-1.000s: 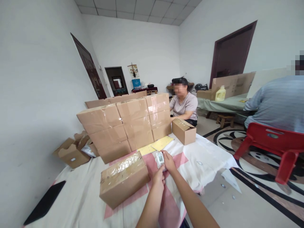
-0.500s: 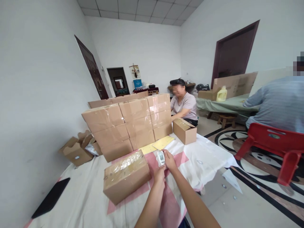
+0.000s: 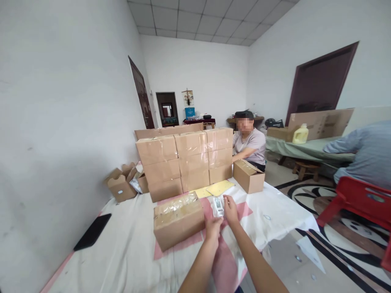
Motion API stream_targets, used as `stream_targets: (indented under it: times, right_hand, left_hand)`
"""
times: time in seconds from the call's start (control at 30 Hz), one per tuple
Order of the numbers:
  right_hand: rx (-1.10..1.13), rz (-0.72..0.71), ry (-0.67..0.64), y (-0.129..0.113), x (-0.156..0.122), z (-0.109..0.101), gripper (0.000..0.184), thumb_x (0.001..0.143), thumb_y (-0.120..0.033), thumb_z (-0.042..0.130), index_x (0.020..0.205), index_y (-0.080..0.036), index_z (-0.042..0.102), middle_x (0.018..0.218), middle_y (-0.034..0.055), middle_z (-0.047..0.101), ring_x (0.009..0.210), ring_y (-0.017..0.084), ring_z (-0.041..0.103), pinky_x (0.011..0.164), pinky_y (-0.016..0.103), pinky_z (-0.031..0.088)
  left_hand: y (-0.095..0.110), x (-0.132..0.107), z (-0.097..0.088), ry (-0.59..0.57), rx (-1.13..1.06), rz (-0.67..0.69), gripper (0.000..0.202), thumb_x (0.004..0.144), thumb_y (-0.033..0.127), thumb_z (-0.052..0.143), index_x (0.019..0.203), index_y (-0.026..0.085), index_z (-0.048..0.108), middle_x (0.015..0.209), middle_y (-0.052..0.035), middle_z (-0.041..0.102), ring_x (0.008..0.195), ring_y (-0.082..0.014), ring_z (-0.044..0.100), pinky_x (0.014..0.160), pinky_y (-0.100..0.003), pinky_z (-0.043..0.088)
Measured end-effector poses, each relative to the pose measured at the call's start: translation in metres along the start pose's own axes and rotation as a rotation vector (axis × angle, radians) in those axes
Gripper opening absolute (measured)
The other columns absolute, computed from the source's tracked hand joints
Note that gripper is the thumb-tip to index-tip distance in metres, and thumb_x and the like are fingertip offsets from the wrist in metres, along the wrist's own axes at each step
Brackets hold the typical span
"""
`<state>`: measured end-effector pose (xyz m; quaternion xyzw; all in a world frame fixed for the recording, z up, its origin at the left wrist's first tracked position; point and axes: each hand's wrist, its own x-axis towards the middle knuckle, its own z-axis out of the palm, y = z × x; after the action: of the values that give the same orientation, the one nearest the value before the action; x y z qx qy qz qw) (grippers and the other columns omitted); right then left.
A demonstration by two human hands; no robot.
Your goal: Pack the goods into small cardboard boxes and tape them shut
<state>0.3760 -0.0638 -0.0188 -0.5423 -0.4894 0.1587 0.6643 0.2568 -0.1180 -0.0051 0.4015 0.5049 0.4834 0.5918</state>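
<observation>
A small white device with a grey display (image 3: 218,206) is held over the table, display side up; its exact kind is too small to make out. At its near end, my left hand (image 3: 214,228) grips the bottom edge. My right hand (image 3: 230,208) pinches its right side with the fingers closed. Left of my hands lies a taped cardboard box (image 3: 180,228). Just beyond the device, yellow sheets (image 3: 220,187) rest flat on the cloth.
Stacked cardboard boxes (image 3: 192,162) form a wall across the table, with a partly open box (image 3: 249,176) to their right. A black flat object (image 3: 93,232) lies at left. One person (image 3: 252,142) sits behind the boxes; another sits near a red chair (image 3: 363,203).
My view has swung left and tilted up, so the scene sits further right and lower. Both hands still hold the white device over the table.
</observation>
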Motion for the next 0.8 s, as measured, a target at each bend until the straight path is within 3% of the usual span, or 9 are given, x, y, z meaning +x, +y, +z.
stream_targets:
  times: [0.13, 0.3, 0.43, 0.57, 0.8]
  right_hand:
    - [-0.003, -0.041, -0.077, -0.033, -0.018, -0.021, 0.049, 0.093, -0.063, 0.052, 0.101, -0.018, 0.071, 0.106, 0.0155, 0.070, 0.099, 0.031, 0.064, 0.085, 0.043, 0.054]
    - [0.049, -0.076, -0.500, -0.092, -0.054, -0.027, 0.032, 0.093, -0.047, 0.065, 0.111, -0.022, 0.074, 0.105, 0.0093, 0.072, 0.089, 0.025, 0.068, 0.080, 0.035, 0.055]
    - [0.016, -0.112, -0.607, -0.129, -0.067, -0.013, 0.028, 0.093, -0.040, 0.066, 0.115, -0.023, 0.073, 0.107, 0.0087, 0.072, 0.088, 0.024, 0.067, 0.077, 0.034, 0.053]
    - [-0.061, -0.130, -0.637, -0.147, -0.064, 0.005, 0.029, 0.093, -0.037, 0.066, 0.118, -0.024, 0.072, 0.105, 0.0072, 0.073, 0.086, 0.023, 0.066, 0.074, 0.033, 0.052]
    - [-0.164, -0.218, -0.730, -0.172, -0.059, 0.025, 0.015, 0.094, -0.024, 0.062, 0.103, -0.024, 0.074, 0.093, 0.0027, 0.073, 0.078, 0.019, 0.064, 0.070, 0.029, 0.047]
  left_hand:
    - [0.013, -0.026, -0.032, -0.097, 0.057, 0.246, 0.028, 0.070, 0.035, 0.082, 0.061, 0.016, 0.064, 0.063, -0.0015, 0.056, 0.065, -0.0155, 0.052, 0.066, -0.026, 0.044]
    - [0.050, -0.049, -0.082, -0.133, 0.284, 0.598, 0.019, 0.092, 0.035, 0.060, 0.087, 0.021, 0.072, 0.092, -0.0057, 0.070, 0.085, -0.0203, 0.064, 0.081, -0.028, 0.048]
    - [0.073, -0.053, -0.109, -0.048, 0.397, 0.581, 0.020, 0.093, 0.035, 0.058, 0.100, 0.022, 0.073, 0.096, -0.0065, 0.076, 0.086, -0.0229, 0.069, 0.082, -0.031, 0.050]
    - [0.081, -0.053, -0.126, -0.074, 0.459, 0.539, 0.034, 0.093, 0.035, 0.058, 0.124, 0.025, 0.067, 0.096, -0.0048, 0.078, 0.084, -0.0238, 0.071, 0.080, -0.033, 0.051]
    - [0.085, -0.054, -0.143, -0.016, 0.610, 0.608, 0.033, 0.097, 0.036, 0.052, 0.126, 0.028, 0.065, 0.108, -0.0024, 0.078, 0.102, -0.0255, 0.072, 0.089, -0.036, 0.048]
